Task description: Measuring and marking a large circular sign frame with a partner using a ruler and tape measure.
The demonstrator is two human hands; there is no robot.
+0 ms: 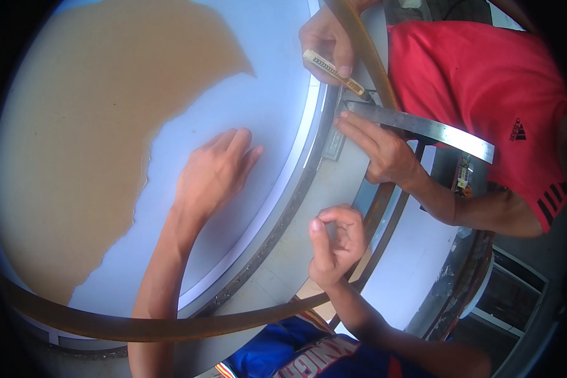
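My left hand [213, 170] rests on the pale bluish-white sheet [277, 113], close to the torn edge of a brown sheet [94, 126]. Its fingers curl inward, the palm side is hidden, and nothing shows in it. My right hand [341, 242] is above the grey band [277, 252], thumb and index finger bent together with nothing visible between them. Beyond it, a co-worker's hand [387, 151] presses a curved-looking steel ruler [435, 129] near a small grey plate [336, 142]. The co-worker's other hand [327, 41] holds a cream pen-like tool [331, 68] with dark chevrons.
A brown strip [170, 329] crosses in front of my forearms; another brown strip [362, 41] passes the co-worker's hands. Dark edging [252, 268] runs beside the pale sheet. The co-worker in a red shirt [466, 82] leans in from the right. A framed panel [507, 293] stands at lower right.
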